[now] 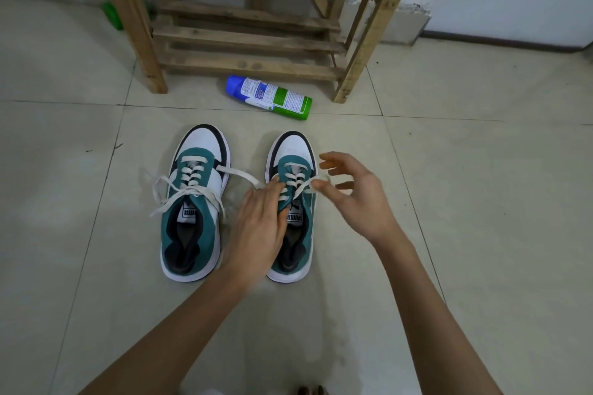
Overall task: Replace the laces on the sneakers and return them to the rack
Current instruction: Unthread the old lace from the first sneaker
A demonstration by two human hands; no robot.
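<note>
A pair of teal, white and black sneakers is set upright on the floor in front of the wooden rack (250,38), toes turned toward it, side by side and just apart. The left-hand sneaker (205,144), placed before the rack's left leg, is threaded with a flat cream lace (192,175) whose untied ends are spread loosely over both its sides. The right-hand sneaker (295,146), placed before the rack's middle, is laced crosswise with a second cream lace (296,178). One part of that lace is pinched by the right hand (356,199), and the lower lacing is covered by the left hand (260,218).
</note>
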